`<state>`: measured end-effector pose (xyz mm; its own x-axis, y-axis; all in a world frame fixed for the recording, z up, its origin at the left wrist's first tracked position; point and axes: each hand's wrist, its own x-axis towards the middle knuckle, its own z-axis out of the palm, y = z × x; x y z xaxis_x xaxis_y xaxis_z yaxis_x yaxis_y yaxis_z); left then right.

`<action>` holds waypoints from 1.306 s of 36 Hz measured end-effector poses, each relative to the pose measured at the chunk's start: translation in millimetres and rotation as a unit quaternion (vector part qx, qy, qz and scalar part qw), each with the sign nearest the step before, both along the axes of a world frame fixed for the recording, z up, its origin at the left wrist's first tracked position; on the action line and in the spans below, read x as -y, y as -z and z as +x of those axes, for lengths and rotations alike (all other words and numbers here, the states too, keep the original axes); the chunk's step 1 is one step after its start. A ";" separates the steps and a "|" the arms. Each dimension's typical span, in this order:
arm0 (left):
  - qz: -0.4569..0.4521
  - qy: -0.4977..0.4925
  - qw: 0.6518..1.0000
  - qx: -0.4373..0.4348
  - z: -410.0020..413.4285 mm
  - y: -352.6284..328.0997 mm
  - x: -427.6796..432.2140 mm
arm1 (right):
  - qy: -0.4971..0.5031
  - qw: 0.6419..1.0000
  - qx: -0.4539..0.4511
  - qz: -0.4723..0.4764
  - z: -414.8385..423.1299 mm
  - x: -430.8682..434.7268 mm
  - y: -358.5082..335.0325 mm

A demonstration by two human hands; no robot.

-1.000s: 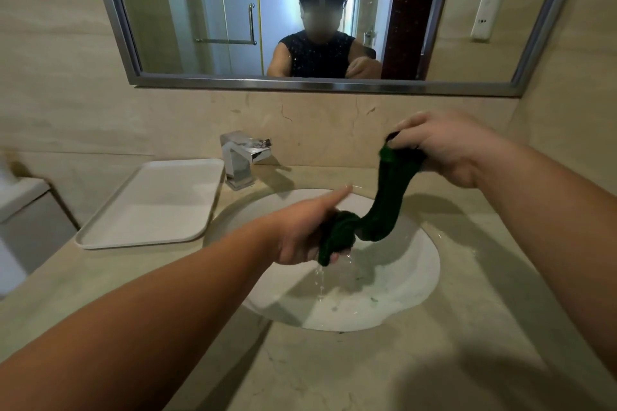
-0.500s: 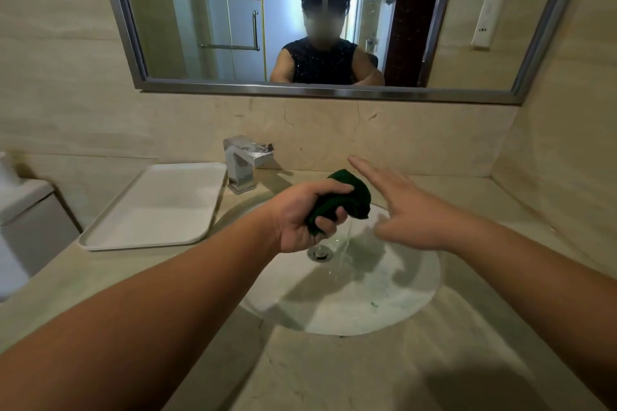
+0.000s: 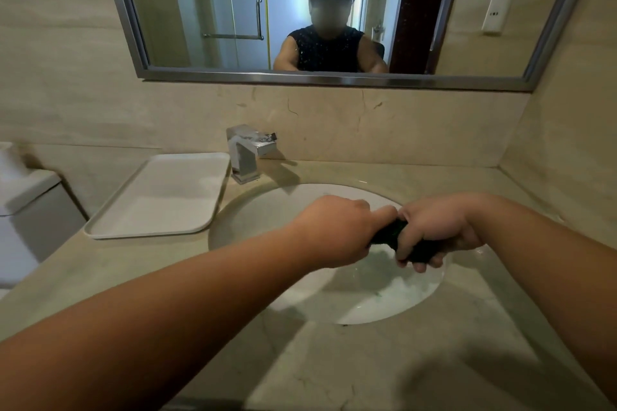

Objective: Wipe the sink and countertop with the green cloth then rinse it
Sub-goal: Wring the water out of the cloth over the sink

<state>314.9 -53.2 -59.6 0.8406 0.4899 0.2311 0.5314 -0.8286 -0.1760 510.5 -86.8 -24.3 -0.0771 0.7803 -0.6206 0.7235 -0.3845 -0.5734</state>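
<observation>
Since half a second ago the right hand [image 3: 434,230], then flat and reaching, has closed on the green cloth [image 3: 391,233]. The left hand [image 3: 334,232] already held the cloth bunched, and it is now caught between two fists over the sink [image 3: 293,207].

Present condition: the left hand is knuckles-up, fingers curled tight round the cloth's left end. The right hand's fingers wrap over and under the right end, with the tips showing beneath. The fists nearly touch. Only a short dark-green stretch shows between them and below the right fingers (the rest is hidden inside the grips).

Assessment: two opposed grips on a rolled cloth are consistent with wringing. Holding it above the basin rather than the countertop [image 3: 367,370] keeps run-off in the bowl. Whether water is falling cannot be told, though the bowl's floor looks wet. No stream is visible at the faucet [image 3: 247,153], which stands at the basin's rear left, well apart from the hands. A white tray [image 3: 160,197] lies just left of the faucet, out of any drip path.

Judged stage: late, with the rinse done or nearly so and the squeezing-out in hand. Risk: drips reaching the counter if the hands drift off the bowl.
</observation>
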 end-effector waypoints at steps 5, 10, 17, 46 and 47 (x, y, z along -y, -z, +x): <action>0.011 -0.015 0.999 0.028 2.0 6.8 -8.0 | 0.020 0.999 -0.047 0.017 2.8 -1.2 -5.5; -0.274 -0.127 0.934 0.190 -1.2 -9.7 -23.4 | 0.122 0.975 -0.130 0.132 -4.6 -2.4 -29.1; -0.686 -0.166 0.632 0.322 -23.6 -29.6 -49.2 | 0.108 0.890 -0.123 0.425 -34.6 0.4 -40.1; -0.100 -0.123 0.987 0.028 -23.0 -11.9 -19.5 | -0.059 0.984 0.075 0.148 -61.1 -18.0 4.7; -0.066 -0.111 0.991 0.047 -25.6 -8.3 -20.3 | -0.050 0.988 0.058 0.133 -60.9 -18.3 4.7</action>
<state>289.3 -32.9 -51.3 0.6874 0.6906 0.2246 0.7113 -0.7027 -0.0162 449.6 -68.5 -29.0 -0.1015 0.9092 -0.4038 0.8171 -0.1554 -0.5552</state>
